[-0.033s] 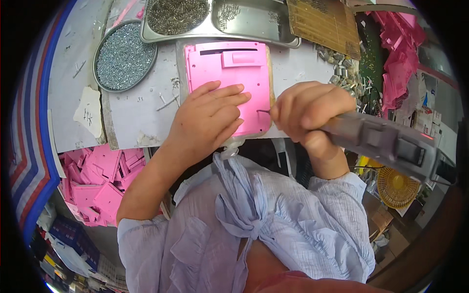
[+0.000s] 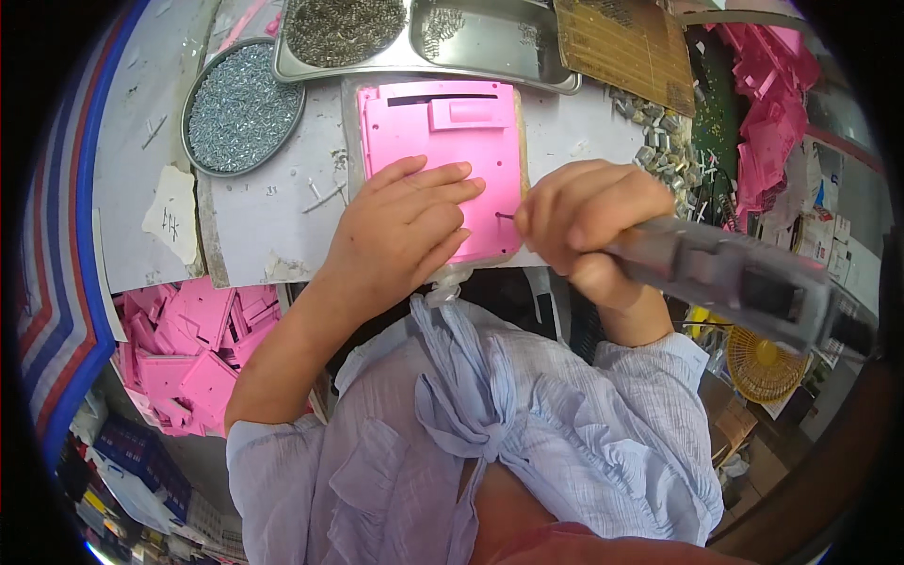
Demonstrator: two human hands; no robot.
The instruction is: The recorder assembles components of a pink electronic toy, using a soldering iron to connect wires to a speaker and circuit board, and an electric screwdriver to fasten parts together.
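A pink plastic panel with a long slot and a raised block near its far edge lies in front of me. My left hand rests flat across its left and near part, fingers spread. In my right hand I grip a grey electric screwdriver, tilted so that its body rises to the right. Its thin bit meets the panel near the right edge, at a small hole or screw. Whether a screw sits under the tip is too small to tell.
Beyond the panel stands a metal tray with springs. A round dish of small screws is at the left. Cardboard and small metal pieces lie at the right. Pink parts are piled at lower left and far right.
My right hand and the screwdriver have shifted slightly left. A red light on the screwdriver's body no longer shows. My left hand stays on the panel.
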